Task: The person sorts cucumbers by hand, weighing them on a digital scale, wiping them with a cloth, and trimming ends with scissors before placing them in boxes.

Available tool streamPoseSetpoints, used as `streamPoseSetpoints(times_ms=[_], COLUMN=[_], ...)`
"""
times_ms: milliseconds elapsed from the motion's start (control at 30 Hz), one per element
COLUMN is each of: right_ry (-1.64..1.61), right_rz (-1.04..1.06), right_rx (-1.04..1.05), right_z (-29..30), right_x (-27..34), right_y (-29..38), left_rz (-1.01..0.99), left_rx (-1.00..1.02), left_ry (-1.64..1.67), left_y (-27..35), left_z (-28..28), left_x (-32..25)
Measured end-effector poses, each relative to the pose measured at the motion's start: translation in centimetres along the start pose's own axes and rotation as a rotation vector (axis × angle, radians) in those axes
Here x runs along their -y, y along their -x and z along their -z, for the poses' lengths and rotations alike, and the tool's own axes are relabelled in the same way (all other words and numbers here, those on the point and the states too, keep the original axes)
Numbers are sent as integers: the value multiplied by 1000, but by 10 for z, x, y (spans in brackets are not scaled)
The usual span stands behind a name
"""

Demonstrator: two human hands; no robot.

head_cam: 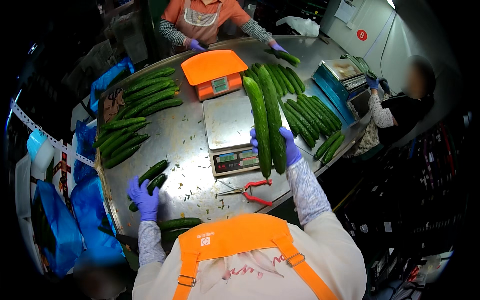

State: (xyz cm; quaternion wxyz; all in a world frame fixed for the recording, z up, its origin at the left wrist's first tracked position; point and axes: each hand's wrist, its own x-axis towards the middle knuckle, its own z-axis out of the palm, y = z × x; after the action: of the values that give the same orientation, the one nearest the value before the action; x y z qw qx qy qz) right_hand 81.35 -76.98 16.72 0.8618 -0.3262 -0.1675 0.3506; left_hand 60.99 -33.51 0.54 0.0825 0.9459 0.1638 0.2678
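Note:
Two long cucumbers [268, 120] are in my right hand [288, 148], which wears a purple glove, its fingers wrapped around them. They are held side by side above the right part of a digital bench scale [227, 125] with a bare steel pan. My left hand [144, 198], gloved the same, lies over a pair of cucumbers [155, 180] near the table's left edge. Its thumb and fingers are on either side of one cucumber; how firmly they close is hidden. Red-handled snips [249, 192] lie with blades apart in front of the scale.
On the steel table [187, 142], rows of cucumbers lie at left [150, 93] and right [313, 116]. An orange scale [215, 73] stands behind. Across the table, a person's gloved hand [278, 48] touches a cucumber; another person works by a blue scale [339, 90] at right.

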Motion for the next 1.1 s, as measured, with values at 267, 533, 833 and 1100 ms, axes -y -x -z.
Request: streamPoseSetpoints(times_ms=[267, 533, 833, 1100], right_ry=[-172, 81, 357, 1532], right_rz=[-148, -305, -396, 42], right_rx=[96, 125, -14, -344], right_z=[-35, -38, -28, -57], right_x=[-62, -83, -99, -105], right_y=[18, 35, 62, 86], left_rz=[219, 404, 463, 638], left_rx=[488, 935, 942, 786], left_ry=[1346, 1803, 2145, 2133], left_y=[-69, -82, -44, -31], left_z=[58, 91, 49, 42], left_x=[-213, -255, -245, -276])
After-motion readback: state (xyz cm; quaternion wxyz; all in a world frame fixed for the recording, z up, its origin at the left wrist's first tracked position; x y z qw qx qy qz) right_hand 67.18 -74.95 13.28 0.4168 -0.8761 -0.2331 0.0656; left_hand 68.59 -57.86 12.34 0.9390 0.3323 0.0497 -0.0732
